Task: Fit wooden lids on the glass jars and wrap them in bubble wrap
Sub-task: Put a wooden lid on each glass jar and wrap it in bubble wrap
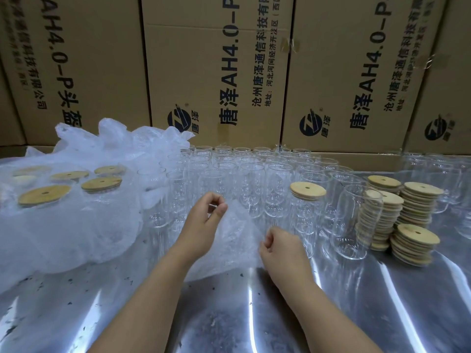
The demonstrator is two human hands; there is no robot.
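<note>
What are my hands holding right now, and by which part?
A sheet of bubble wrap: the left hand pinches its top corner, the right hand pinches its right edge.

Packing station in a warehouse or stockroom.
Printed cardboard cartons (216,72) stacked behind; rows of identical glass jars (244,171), stacks of wooden lids (418,207), heaped bubble wrap (76,225) on a metal-topped table (242,314).
</note>
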